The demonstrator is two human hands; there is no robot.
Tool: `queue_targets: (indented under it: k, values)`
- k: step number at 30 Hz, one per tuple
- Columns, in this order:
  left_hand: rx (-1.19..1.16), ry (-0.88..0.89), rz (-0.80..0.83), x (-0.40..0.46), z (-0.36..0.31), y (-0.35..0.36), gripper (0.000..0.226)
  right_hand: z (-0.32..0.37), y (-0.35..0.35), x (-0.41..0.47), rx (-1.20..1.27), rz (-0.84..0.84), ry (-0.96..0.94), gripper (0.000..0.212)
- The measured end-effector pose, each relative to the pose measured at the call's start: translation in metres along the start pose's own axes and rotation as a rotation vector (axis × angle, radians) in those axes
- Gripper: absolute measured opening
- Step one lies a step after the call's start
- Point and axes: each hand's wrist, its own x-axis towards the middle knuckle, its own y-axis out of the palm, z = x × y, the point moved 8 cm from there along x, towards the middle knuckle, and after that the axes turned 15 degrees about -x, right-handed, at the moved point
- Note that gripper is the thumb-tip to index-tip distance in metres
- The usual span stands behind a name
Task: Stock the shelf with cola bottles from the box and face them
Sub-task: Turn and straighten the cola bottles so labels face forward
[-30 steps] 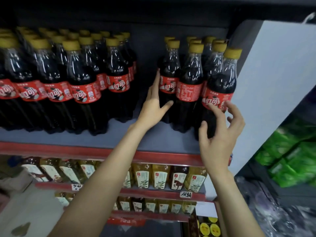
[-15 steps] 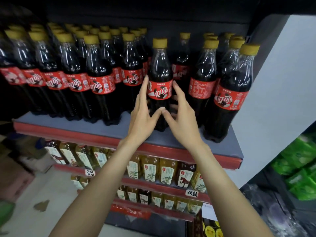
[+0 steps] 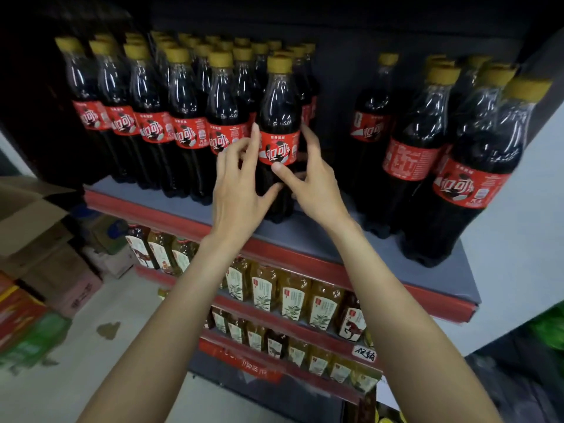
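- Our left hand [image 3: 236, 190] and right hand [image 3: 308, 184] cup one cola bottle [image 3: 278, 138] from both sides, fingers fairly straight against it, thumbs meeting low at its front.
- Half a second ago it stood further right; we have since slid it left against the packed row [image 3: 158, 123].
- Its label now faces us, so this one looks faced.
- Both forearms reach up and forward to the shelf [image 3: 305, 239].
- A gap remains right of it, before the right-hand cluster [image 3: 451, 154].

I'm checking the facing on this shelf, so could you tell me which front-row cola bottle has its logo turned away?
The second bottle from the right: its label shows small print, while the other front bottles show the logo.
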Motion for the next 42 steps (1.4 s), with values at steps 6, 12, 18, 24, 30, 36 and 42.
queue_targets:
  k: [6,12,18,24,30,36,42]
  values:
    - [0.198,-0.006,-0.073,0.002,0.011,-0.010,0.085,0.008,0.011,0.000,-0.051,-0.055,0.036,0.077]
    - [0.093,-0.021,-0.070,0.000,0.016,-0.006,0.088,0.000,0.002,-0.005,-0.003,-0.120,0.060,0.069]
    - [-0.018,0.019,-0.177,0.001,0.012,-0.007,0.079,-0.022,-0.030,-0.010,-0.366,-0.436,0.065,0.048]
    - [-0.101,0.108,-0.360,-0.002,-0.009,-0.013,0.056,-0.042,-0.035,0.011,-0.706,-0.492,0.178,0.059]
    - [-0.679,0.035,-0.117,0.026,-0.065,0.049,0.034,-0.049,-0.028,-0.014,-0.431,-0.235,0.193,0.068]
    - [-0.784,-0.350,0.186,0.078,-0.025,0.151,0.071,-0.053,-0.030,-0.050,-0.536,-0.043,0.185,0.071]
    - [-0.867,-0.268,0.327,0.093,-0.033,0.182,0.087,-0.049,-0.073,-0.090,-0.834,-0.369,0.132,0.036]
